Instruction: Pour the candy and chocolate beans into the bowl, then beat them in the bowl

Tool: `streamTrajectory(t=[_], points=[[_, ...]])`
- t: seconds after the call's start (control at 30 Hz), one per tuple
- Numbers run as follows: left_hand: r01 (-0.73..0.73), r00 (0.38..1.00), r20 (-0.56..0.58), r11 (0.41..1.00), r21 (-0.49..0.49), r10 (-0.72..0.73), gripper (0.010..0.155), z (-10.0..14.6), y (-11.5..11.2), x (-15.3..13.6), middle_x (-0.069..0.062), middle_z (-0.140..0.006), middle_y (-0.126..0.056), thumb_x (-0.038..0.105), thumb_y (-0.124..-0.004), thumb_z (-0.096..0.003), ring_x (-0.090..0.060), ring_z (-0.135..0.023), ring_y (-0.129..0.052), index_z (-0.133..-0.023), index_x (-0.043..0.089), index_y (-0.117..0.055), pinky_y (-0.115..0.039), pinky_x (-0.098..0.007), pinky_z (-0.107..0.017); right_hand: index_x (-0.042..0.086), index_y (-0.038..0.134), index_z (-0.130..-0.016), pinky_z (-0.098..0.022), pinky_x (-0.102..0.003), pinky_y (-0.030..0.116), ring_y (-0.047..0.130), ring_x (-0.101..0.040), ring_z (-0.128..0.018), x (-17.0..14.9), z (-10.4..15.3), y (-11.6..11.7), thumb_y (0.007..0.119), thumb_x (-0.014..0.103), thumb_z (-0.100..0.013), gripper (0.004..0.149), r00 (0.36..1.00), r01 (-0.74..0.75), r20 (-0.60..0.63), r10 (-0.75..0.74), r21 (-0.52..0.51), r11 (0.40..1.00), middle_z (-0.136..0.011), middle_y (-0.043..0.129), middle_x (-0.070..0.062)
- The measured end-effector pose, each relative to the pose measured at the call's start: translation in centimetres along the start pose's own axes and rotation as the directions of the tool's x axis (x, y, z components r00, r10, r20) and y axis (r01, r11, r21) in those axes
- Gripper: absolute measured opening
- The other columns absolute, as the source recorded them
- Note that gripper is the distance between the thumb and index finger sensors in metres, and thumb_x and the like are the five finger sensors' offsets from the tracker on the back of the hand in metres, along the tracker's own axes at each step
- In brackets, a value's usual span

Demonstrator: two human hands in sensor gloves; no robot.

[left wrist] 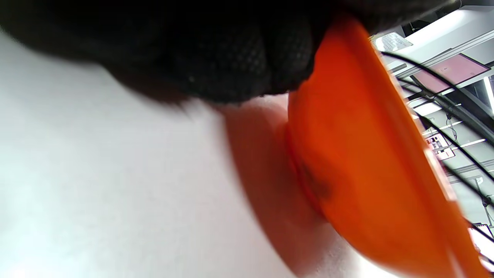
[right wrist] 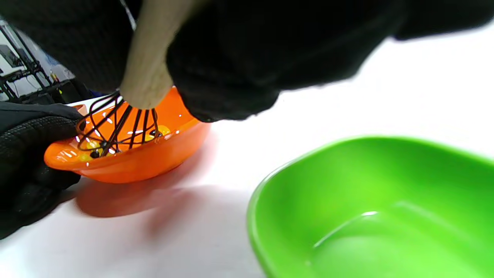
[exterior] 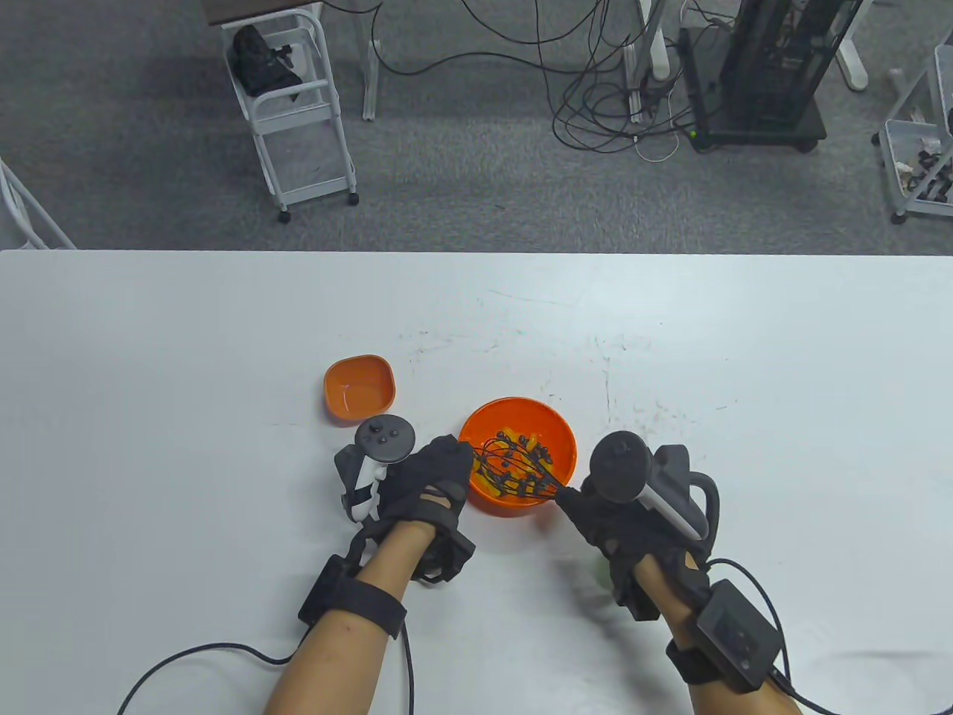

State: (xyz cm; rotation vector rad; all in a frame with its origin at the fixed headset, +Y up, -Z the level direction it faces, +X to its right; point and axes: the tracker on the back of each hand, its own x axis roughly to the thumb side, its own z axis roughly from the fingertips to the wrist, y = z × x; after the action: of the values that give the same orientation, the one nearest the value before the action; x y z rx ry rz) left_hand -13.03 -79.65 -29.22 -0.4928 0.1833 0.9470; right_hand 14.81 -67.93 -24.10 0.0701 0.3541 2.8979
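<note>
The round orange bowl [exterior: 567, 441] stands near the table's front middle, with yellow candy and dark chocolate beans [exterior: 537, 450] inside. My left hand [exterior: 456, 465] grips the bowl's left rim; the left wrist view shows the glove [left wrist: 216, 58] against the bowl's outer wall [left wrist: 359, 154]. My right hand [exterior: 595, 510] holds the wooden handle [right wrist: 150, 69] of a black wire whisk [exterior: 510, 465], whose wires [right wrist: 115, 131] sit down in the bowl [right wrist: 146, 162] among the sweets.
A small empty orange square dish [exterior: 359, 386] lies behind and left of the bowl. An empty green dish [right wrist: 366, 200] sits on the table right under my right hand, mostly hidden in the table view. The white table [exterior: 744, 372] stretches wide on both sides.
</note>
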Motion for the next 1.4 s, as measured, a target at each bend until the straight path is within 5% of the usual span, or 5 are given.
streamTrajectory(t=[0.4,0.93,1.1,1.4], points=[[0.002,1.000,0.018,1.000,-0.010,-0.001,0.048,-0.1,0.1,0.0,0.005,-0.057,-0.098,0.062,-0.069,-0.0498,-0.017,-0.033,-0.098,-0.075,0.023,-0.079,-0.088,-0.034,-0.021,0.013,0.097,-0.075,-0.006,-0.041,0.088,0.096,-0.025,-0.006,-0.2,0.3,-0.8,0.085,0.061,-0.044,0.058,0.978,-0.172,-0.139,0.154,-0.135,0.976,-0.037,0.103,-0.005],[-0.019,1.000,0.007,1.000,-0.011,0.019,0.047,-0.2,0.2,-0.1,0.007,-0.056,-0.098,0.063,-0.068,-0.0500,-0.016,-0.033,-0.099,-0.074,0.024,-0.079,-0.089,-0.034,-0.020,0.011,0.094,-0.076,-0.004,-0.039,0.088,0.096,-0.022,-0.004,0.4,-0.4,1.3,0.078,0.061,-0.047,0.060,0.997,0.074,-0.006,-0.074,-0.026,0.997,-0.037,0.102,-0.004],[-0.029,1.000,0.006,0.999,-0.016,0.029,0.048,-0.3,0.2,-0.3,0.007,-0.055,-0.098,0.063,-0.067,-0.0493,-0.016,-0.033,-0.099,-0.074,0.024,-0.079,-0.089,-0.034,-0.021,0.011,0.097,-0.074,-0.004,-0.041,0.088,0.096,-0.024,-0.005,0.3,0.6,-0.6,0.084,0.061,-0.045,0.059,0.999,-0.031,0.009,0.031,0.003,1.000,-0.036,0.104,-0.005],[-0.003,1.000,0.016,1.000,-0.008,0.003,0.048,-0.2,0.0,-0.1,0.006,-0.055,-0.098,0.063,-0.069,-0.0490,-0.017,-0.032,-0.098,-0.073,0.023,-0.080,-0.088,-0.035,-0.020,0.011,0.099,-0.072,-0.006,-0.042,0.088,0.097,-0.027,-0.005,0.4,1.1,-1.9,0.092,0.059,-0.041,0.058,0.978,-0.192,-0.105,0.179,-0.133,0.972,-0.036,0.105,-0.006]])
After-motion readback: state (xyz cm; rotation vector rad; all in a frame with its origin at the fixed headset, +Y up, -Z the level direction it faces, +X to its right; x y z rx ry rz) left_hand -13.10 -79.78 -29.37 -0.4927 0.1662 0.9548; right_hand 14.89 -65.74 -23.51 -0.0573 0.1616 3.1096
